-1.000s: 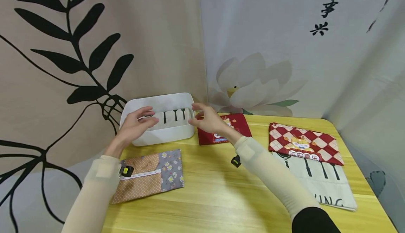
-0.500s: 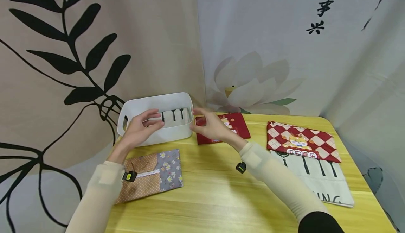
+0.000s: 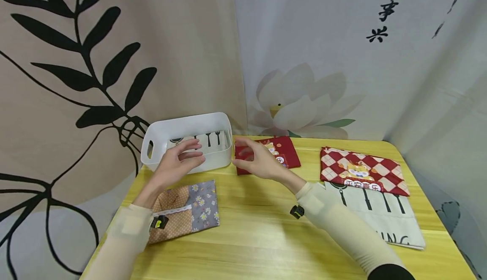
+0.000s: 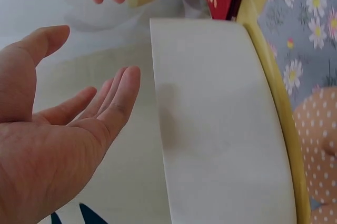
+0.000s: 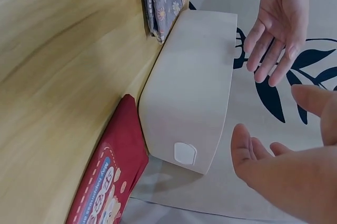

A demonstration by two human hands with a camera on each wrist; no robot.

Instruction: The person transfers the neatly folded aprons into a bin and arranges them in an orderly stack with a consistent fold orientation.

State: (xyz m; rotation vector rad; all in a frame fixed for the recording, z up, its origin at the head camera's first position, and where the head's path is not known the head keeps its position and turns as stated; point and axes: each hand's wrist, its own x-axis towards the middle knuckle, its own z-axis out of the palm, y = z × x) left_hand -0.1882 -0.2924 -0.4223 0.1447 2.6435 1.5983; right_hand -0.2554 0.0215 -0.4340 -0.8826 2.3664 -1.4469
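Note:
A white plastic bin (image 3: 218, 159) stands at the back left of the table, and a folded pale cloth (image 3: 214, 144) printed with dark utensils lies inside it. My left hand (image 3: 176, 165) hovers in front of the bin with fingers relaxed, overlapping its front wall in the head view. To the bin's right, my right hand (image 3: 262, 161) is held above a folded red cloth (image 3: 288, 151), thumb and fingers apart and holding nothing. Both wrist views show the hands raised over the bin, the left hand (image 4: 63, 134) and the right hand (image 5: 295, 166) likewise holding nothing.
Below the left forearm lies a folded cloth (image 3: 203, 208) with polka dots and daisies. At the right, a red checkered folded cloth (image 3: 361, 170) overlaps a white cloth (image 3: 403, 225) with utensil prints. Printed curtains (image 3: 190, 51) hang right behind the wooden table (image 3: 258, 233).
Both hands have drawn back from over the bin toward the front and right. The bin and the cloths stay in place; the head view has shifted slightly.

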